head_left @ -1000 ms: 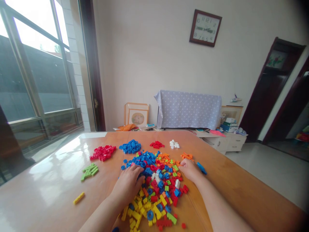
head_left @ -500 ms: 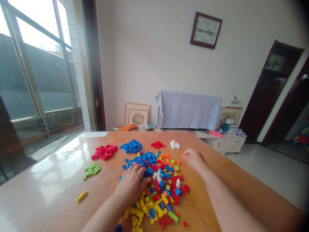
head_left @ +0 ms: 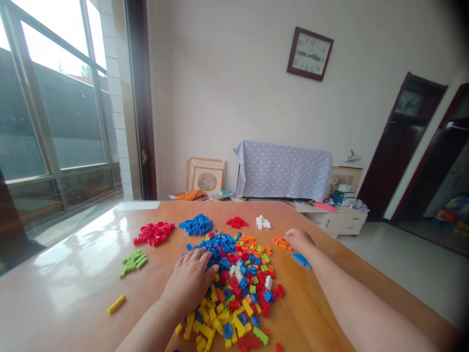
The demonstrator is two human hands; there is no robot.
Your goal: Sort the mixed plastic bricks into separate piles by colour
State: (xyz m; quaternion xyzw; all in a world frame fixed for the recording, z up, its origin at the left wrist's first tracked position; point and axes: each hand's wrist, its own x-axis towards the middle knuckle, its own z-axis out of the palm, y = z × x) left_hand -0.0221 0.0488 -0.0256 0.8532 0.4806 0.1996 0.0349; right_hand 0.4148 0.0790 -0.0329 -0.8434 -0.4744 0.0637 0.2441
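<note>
My left hand (head_left: 192, 271) lies palm down with its fingers stretched out, on the left side of a mixed heap of toy building bricks (head_left: 234, 286). Its fingertips touch the blue bricks (head_left: 222, 244) there. Farther right, my right hand (head_left: 298, 238) is curled beside a small group of orange bricks (head_left: 281, 242); its fingertips face away, so anything inside them is hidden. Just below that wrist lies a small group of blue bricks (head_left: 301, 260). Orange bricks (head_left: 252, 244) also lie loose at the heap's upper right.
Sorted piles surround the heap: red-pink bricks (head_left: 154, 233), blue bricks (head_left: 197, 224), red bricks (head_left: 237, 222), white bricks (head_left: 263, 222) and green bricks (head_left: 134, 262). One yellow brick (head_left: 116, 304) lies alone at left on the wooden table (head_left: 73, 288).
My right hand has moved slightly right and turned, uncovering the orange group and the small blue group. My left hand stays on the heap while the view has shifted a little.
</note>
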